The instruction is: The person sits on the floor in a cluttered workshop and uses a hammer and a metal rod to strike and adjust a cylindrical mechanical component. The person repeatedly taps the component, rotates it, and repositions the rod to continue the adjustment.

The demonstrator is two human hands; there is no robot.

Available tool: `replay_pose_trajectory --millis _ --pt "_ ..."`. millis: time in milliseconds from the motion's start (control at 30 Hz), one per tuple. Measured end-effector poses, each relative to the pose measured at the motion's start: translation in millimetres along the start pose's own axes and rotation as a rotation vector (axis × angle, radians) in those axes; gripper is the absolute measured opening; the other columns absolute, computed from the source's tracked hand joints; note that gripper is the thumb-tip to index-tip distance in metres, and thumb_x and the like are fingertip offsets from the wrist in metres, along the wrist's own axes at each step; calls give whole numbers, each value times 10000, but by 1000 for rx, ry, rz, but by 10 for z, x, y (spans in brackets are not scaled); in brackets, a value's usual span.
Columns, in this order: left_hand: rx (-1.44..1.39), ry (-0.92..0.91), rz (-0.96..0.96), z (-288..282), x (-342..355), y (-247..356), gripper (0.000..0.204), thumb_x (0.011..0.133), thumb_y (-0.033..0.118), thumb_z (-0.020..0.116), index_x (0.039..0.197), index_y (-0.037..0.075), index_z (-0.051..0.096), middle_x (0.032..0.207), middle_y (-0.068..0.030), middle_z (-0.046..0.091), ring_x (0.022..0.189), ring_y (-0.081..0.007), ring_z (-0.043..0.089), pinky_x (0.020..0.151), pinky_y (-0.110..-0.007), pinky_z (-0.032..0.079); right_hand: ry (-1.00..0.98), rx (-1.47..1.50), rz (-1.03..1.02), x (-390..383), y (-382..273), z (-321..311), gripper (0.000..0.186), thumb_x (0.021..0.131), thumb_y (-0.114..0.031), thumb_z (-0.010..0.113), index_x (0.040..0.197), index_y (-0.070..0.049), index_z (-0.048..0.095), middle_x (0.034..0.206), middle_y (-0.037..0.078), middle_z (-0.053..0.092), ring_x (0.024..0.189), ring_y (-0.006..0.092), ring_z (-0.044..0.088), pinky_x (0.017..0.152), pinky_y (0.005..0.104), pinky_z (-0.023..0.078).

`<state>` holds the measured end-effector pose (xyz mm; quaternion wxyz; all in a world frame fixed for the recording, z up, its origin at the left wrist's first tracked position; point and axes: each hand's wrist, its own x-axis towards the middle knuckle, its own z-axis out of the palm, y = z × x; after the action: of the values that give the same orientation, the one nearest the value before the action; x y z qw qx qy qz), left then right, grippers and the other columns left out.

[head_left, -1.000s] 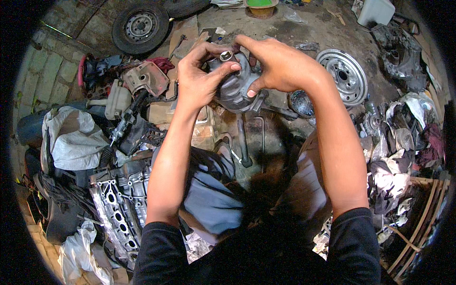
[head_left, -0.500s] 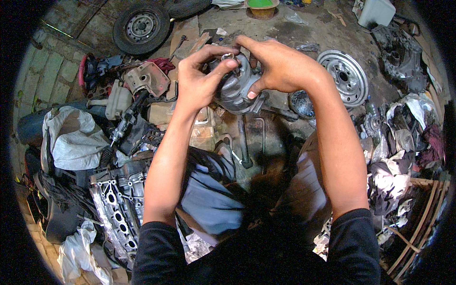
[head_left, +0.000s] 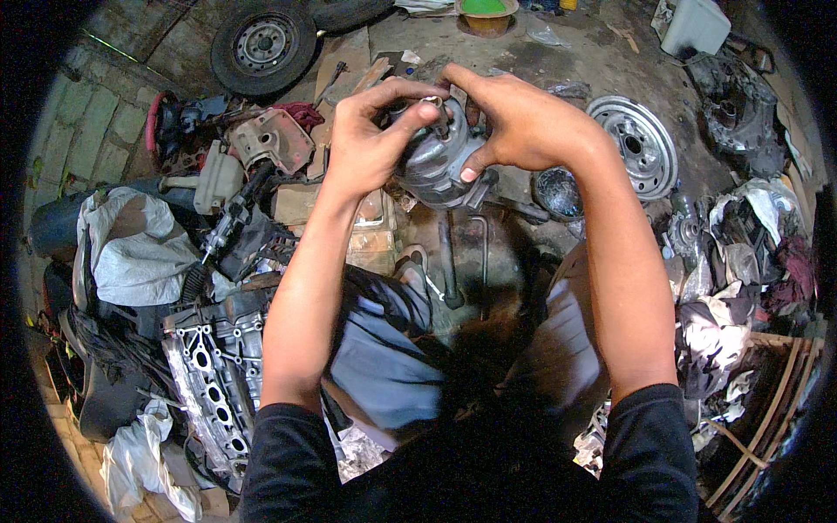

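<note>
Above my knees I hold up a rounded grey metal car part [head_left: 433,166] with ribs on its side and a recessed, ring-shaped upper end. My left hand [head_left: 370,135] curls round its left side, thumb and forefinger meeting at a small shiny metal piece [head_left: 436,103] at the top. Their grip partly hides that piece. My right hand [head_left: 510,122] clasps the right side, thumb pressed on the near face and forefinger reaching over the far edge towards the left fingertips. Below the part, a dark metal bar [head_left: 448,261] and a thin bent rod [head_left: 483,253] stand near the ground.
A silver wheel rim [head_left: 635,144] and a round bowl-like container [head_left: 555,192] lie to the right. An engine cylinder head [head_left: 214,397] rests at lower left, below a pale sack [head_left: 131,253]. A tyre [head_left: 263,44] lies at the far left, a green-topped basin [head_left: 486,16] beyond.
The car part and both hands sit slightly further right in the picture, and the background has shifted a little too. The grip of both hands looks nearly the same.
</note>
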<state>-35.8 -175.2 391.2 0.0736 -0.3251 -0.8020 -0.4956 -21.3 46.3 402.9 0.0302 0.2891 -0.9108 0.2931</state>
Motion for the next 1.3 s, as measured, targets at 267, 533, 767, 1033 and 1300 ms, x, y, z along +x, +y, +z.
replay_pose_trajectory --millis 267,533,767,1033,1300 --pt "-18 -21 -17 10 -8 -39 323 871 169 718 1155 22 669 1022 -75 715 976 -175 618 908 -330 470 -28 23 11 7 -24 -15 961 604 -238 907 1395 -39 398 1175 270 629 1127 443 587 936 471 492" --pt "-28 -106 52 -43 43 -15 307 889 184 702 1152 29 672 975 -76 714 932 -145 628 871 -315 492 -23 52 -12 2 -4 -3 887 605 -189 900 1317 -13 402 1150 277 622 1138 462 557 935 470 469" --pt "-203 -153 21 -58 55 -18 257 890 181 711 1087 17 687 932 -75 715 913 -137 639 866 -314 500 -81 36 33 23 -10 -13 967 611 -170 897 1403 -14 364 1154 275 631 1064 448 604 876 435 491" --pt "-216 -120 68 -45 60 -84 276 890 177 721 1111 16 686 938 -73 724 859 -135 640 844 -312 505 -60 48 48 9 0 9 900 602 -166 904 1339 -47 403 1105 255 654 1023 431 626 856 437 497" --pt "-244 -155 79 -65 50 -113 275 899 179 714 1116 14 682 951 -87 721 930 -139 634 881 -313 491 -139 24 75 37 -63 -54 1082 611 -281 911 1455 37 315 1240 339 578 1212 453 544 999 456 455"
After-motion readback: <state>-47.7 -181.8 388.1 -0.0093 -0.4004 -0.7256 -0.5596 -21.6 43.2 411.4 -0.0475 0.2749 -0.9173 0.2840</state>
